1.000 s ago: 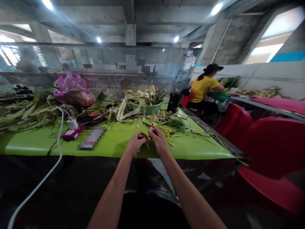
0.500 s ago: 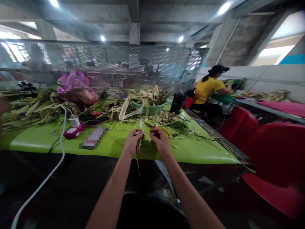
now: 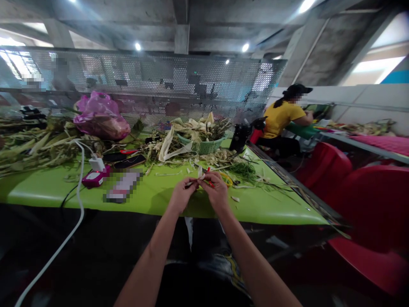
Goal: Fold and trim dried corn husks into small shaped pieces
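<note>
Pinching a pale strip [image 3: 200,171] of dry, papery husk, the left hand [image 3: 182,194] and right hand [image 3: 217,189] meet at the fingertips in the head view, above the smooth, glossy green surface [image 3: 143,205], near the middle of its near edge. The strip's upper end pokes up between them; fingers cover the rest, and whether the white sliver [image 3: 189,232] below the near edge belongs to it is unclear. Just beyond the right hand, a yellow loop [image 3: 228,179] is partly hidden. Toward the far edge, a round, perforated basket [image 3: 207,147] brims with crinkled, fibrous husks [image 3: 194,128]. A thin, shiny purple bag [image 3: 102,117] bulges near the far left, its contents obscured. Tangled, stringy stalks [image 3: 38,145] beside it are cut off by the picture's left side.
</note>
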`<control>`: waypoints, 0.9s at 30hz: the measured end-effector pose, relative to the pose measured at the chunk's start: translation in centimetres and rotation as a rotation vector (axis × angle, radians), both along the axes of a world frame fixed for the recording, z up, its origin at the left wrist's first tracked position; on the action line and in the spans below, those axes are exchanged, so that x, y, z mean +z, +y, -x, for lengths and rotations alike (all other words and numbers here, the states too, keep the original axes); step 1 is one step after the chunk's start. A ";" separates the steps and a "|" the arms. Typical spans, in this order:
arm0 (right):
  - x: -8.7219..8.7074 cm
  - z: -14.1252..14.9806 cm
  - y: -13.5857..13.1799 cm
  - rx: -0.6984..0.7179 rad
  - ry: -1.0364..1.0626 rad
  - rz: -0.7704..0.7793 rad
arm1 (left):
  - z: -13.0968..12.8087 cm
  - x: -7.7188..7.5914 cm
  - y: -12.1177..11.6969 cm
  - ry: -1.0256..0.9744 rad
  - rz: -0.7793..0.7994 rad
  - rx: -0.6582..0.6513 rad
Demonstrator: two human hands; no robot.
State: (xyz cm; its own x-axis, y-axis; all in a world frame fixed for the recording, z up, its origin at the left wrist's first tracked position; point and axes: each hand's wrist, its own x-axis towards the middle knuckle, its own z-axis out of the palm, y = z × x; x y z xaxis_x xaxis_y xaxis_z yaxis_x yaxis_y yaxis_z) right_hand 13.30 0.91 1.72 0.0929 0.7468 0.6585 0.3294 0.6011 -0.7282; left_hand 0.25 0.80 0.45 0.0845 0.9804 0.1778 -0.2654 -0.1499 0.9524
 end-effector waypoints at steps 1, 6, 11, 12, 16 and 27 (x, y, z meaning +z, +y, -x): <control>0.0 -0.1 0.1 0.009 0.005 0.023 | 0.0 -0.1 0.0 0.039 -0.015 -0.005; -0.3 -0.2 0.3 0.032 0.080 0.208 | 0.1 0.1 -0.3 0.178 -0.040 0.028; -0.2 0.0 0.1 0.122 0.183 0.288 | 0.2 0.2 -0.5 0.167 0.029 0.083; -0.2 0.1 0.1 0.152 0.198 0.305 | 0.2 0.2 -0.5 0.150 0.032 0.091; 0.1 0.1 0.2 0.216 0.113 0.376 | 0.3 -0.1 -0.3 0.083 0.045 0.089; 4.6 -1.3 3.7 0.320 0.147 0.531 | 3.0 2.8 0.1 -0.071 0.217 -0.106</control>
